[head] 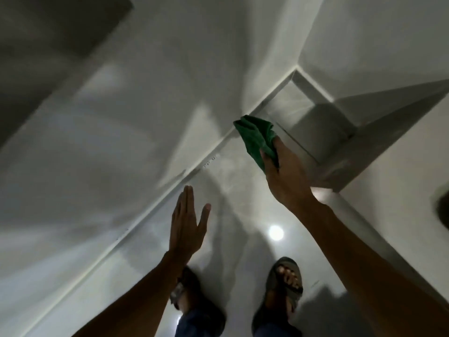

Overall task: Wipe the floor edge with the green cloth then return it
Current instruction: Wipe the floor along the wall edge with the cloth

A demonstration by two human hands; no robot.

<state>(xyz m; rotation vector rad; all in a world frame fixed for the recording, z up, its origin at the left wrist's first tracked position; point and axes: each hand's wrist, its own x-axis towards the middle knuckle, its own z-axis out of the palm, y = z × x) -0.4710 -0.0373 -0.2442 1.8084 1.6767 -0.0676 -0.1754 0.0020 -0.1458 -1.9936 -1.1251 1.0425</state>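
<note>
Gripping the green cloth [257, 137], the right hand [286, 176] reaches forward toward the floor edge [194, 173], the pale seam where the glossy white floor [233, 215] meets the wall [121, 105]. The fingers are closed around the near end of the cloth, and the rest of it sticks out beyond the fingertips, bunched and folded, with its far tip lying over the seam. Whether the cloth is pressed against the seam or held just above it cannot be told, as the view is blurred by motion.

Just past the cloth along the same seam sits a recessed niche [313, 117] in the corner, a shallow box-shaped hollow with grey sides; nothing can be seen inside it. A white ledge [388, 181] runs along the right of the niche, beside the right forearm.

The left hand [187, 222] is open and empty, fingers straight and held together, thumb spread apart, palm turned toward the floor. It lies near the floor edge, on the floor side of it, and well short of the cloth. Contact with the floor cannot be made out.

Further back from the floor edge, both feet stand on the floor in dark sandals: the right sandal [286, 283] below the right forearm, the left sandal [187, 288] partly hidden behind the left forearm. A round bright reflection [275, 232] shines on the floor between the two arms.
</note>
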